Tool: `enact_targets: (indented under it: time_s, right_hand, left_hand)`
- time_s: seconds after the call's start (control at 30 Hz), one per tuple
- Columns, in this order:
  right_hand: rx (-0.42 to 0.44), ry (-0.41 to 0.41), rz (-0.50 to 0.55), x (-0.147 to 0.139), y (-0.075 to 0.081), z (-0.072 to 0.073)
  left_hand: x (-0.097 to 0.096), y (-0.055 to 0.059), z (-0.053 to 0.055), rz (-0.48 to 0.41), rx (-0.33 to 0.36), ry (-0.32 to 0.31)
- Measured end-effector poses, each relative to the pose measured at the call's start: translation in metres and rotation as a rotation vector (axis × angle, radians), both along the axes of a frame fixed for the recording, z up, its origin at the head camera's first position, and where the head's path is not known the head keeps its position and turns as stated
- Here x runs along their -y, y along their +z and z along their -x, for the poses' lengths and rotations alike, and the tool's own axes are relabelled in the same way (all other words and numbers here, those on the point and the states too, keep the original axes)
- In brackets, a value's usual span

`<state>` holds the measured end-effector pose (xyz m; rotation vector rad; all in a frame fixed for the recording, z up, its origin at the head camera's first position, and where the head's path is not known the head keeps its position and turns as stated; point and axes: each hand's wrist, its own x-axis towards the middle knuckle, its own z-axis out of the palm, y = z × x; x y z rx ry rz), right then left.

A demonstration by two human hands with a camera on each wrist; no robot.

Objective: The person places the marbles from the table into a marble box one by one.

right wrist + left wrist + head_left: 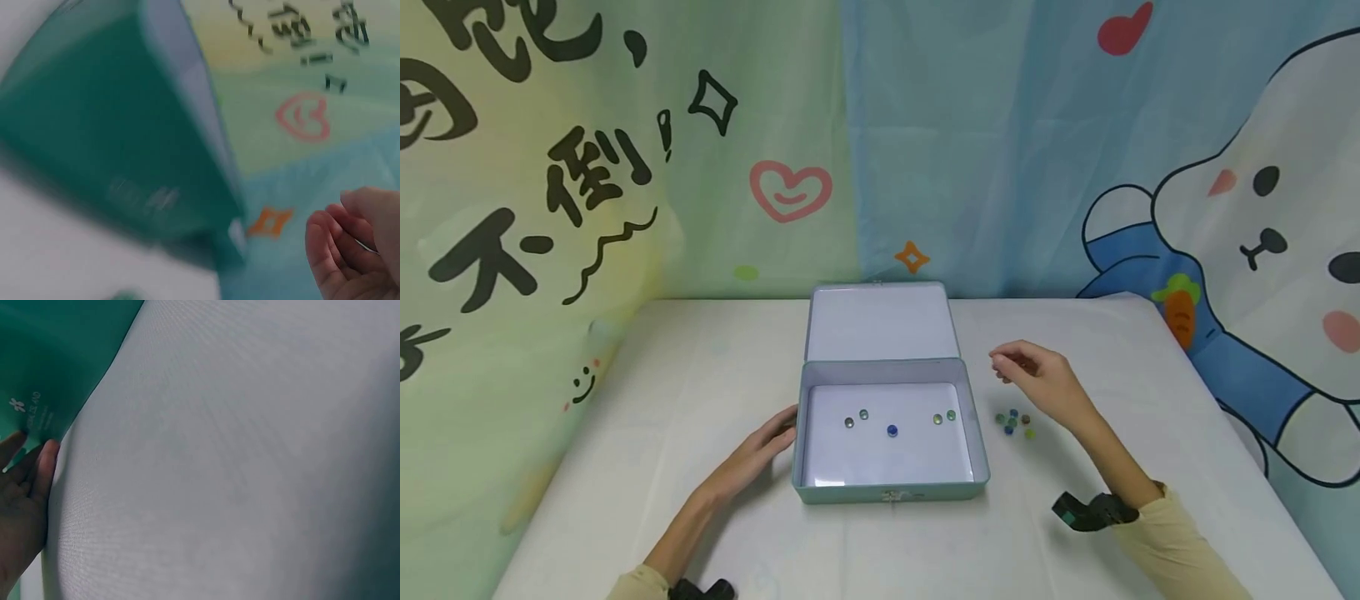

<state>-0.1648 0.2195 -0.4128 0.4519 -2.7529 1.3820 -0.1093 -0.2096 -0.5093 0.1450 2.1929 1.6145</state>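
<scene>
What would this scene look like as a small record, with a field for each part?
Box: green tin, lid open at the back
Inside the box: about five marbles, one deep blue
Beside the box: loose cluster of small glassy balls, on its right
Left hand: touching the box's left side
Right hand: raised near the box's right side, fingers curled; cannot tell whether it holds anything
Surface: white table
Background: printed curtain with hearts and a cartoon animal

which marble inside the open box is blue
The lone marble near the middle of the box, between the left pair and the right pair; those four look paler, none of them deep blue.
</scene>
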Motion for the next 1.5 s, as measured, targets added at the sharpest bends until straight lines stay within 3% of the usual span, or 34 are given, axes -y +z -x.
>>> enact_targets:
  time_s: [0.2,0.33,0.53,0.8,1.07,1.5]
  right_hand:
    - [0.046,-0.113,-0.038,-0.046,-0.050,-0.022]
    - [0.053,-0.157,-0.083,-0.058,-0.072,-0.037]
    - [-0.079,-0.160,-0.151,-0.059,-0.092,-0.045]
    - [-0.166,-0.129,-0.226,-0.058,-0.102,-0.046]
    - [-0.237,-0.099,-0.275,-0.053,-0.100,-0.046]
    - [-0.204,-0.111,-0.325,-0.046,-0.097,-0.046]
  left_hand:
    - [0.001,0.000,0.000,-0.005,-0.006,-0.014]
    - [0.002,0.001,0.000,-0.005,-0.009,-0.021]
    - [0.001,0.001,0.001,-0.007,-0.006,-0.023]
    - [0.000,0.001,0.001,-0.029,-0.012,-0.026]
    - [0.002,0.000,0.000,-0.025,-0.008,-0.028]
    - [0.002,-0.001,0.000,-0.027,-0.030,-0.022]
